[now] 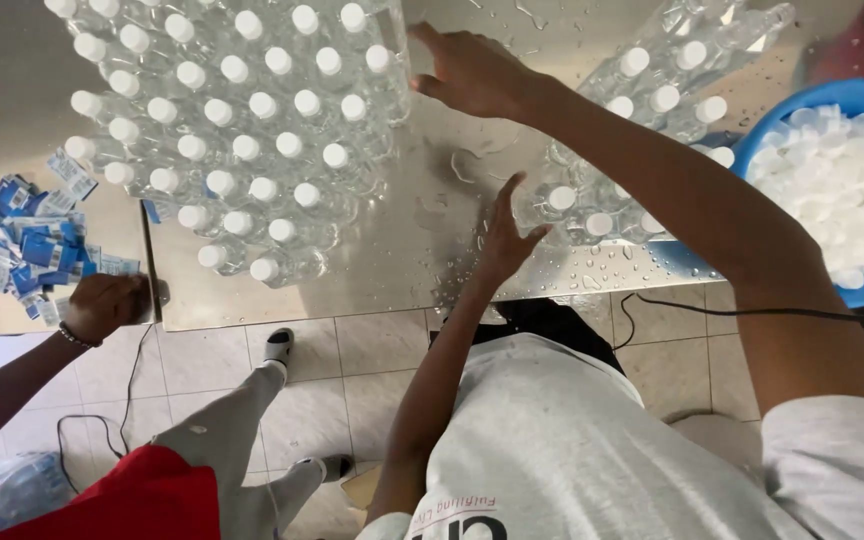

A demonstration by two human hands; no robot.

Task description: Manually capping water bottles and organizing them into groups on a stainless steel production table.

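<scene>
A large cluster of clear plastic bottles with white caps (242, 140) stands on a wet metal table (432, 230). My right hand (472, 70) reaches across the table, fingers extended, at the right edge of that cluster and holding nothing. My left hand (507, 235) hovers with fingers spread over the wet table top near its front edge. It is just left of a second, smaller group of capped bottles (642, 110). Whether either hand touches a bottle is unclear.
A blue basin full of white caps (842, 180) sits at the right edge. A pile of blue and white labels (22, 240) lies on a surface at the left, where another person's hand (102, 305) rests. That person's legs and cables are on the tiled floor below.
</scene>
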